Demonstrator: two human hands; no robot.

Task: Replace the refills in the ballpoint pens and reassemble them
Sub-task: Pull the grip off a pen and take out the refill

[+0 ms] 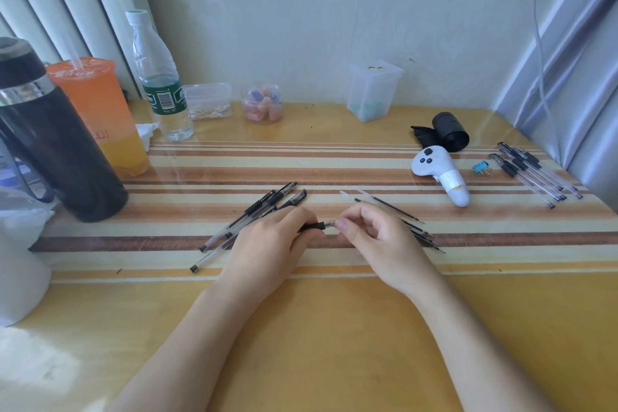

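My left hand (pixel 271 241) grips a ballpoint pen (pixel 316 226) by its black rubber grip. My right hand (pixel 371 231) pinches the pen's clear tip end with thumb and forefinger. Both hands meet just above the striped cloth (pixel 334 174). Several capped black pens (pixel 254 214) lie in a loose pile behind and left of my left hand. Several thin loose refills (pixel 398 209) lie behind and right of my right hand, partly hidden by it. Another group of pens (pixel 531 174) rests at the far right of the table.
A black flask (pixel 57 144), an orange drink cup (pixel 100 117) and a water bottle (pixel 160 84) stand at the left. A white controller (pixel 441 170), a black roll (pixel 448 130), a blue binder clip (pixel 481 166) and small plastic boxes (pixel 373 90) sit toward the back.
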